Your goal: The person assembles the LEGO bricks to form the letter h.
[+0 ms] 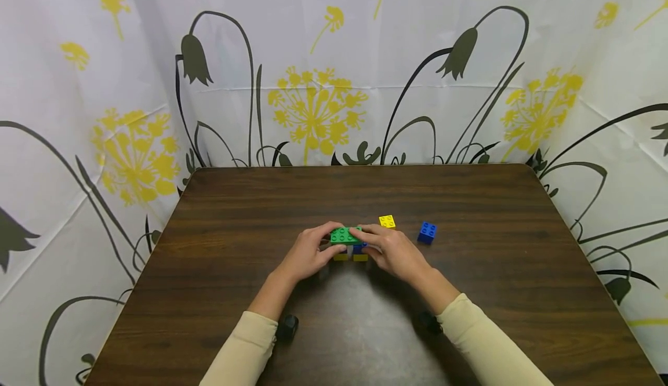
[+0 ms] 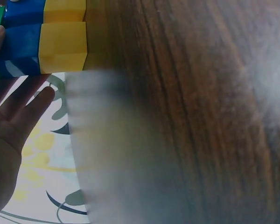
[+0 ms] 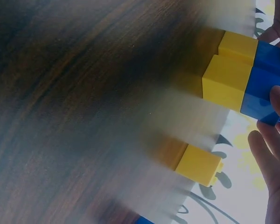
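A small build of toy building bricks stands on the table between the hands. A green brick (image 1: 341, 235) spans the top, over two stacks of a blue brick (image 3: 261, 95) on a yellow brick (image 2: 63, 46). My left hand (image 1: 307, 254) grips the build's left side, thumb in front and fingers behind. From the right, my right hand (image 1: 400, 254) holds it, the thumb against a blue brick and a finger across the green top. The fingers hide parts of the blue bricks in the head view.
Behind the right hand a loose yellow brick (image 1: 387, 221) lies on the dark wooden table (image 1: 235, 212). Further right is a loose blue brick (image 1: 427, 232). A patterned white curtain (image 1: 323, 38) hangs along the back and sides of the table.
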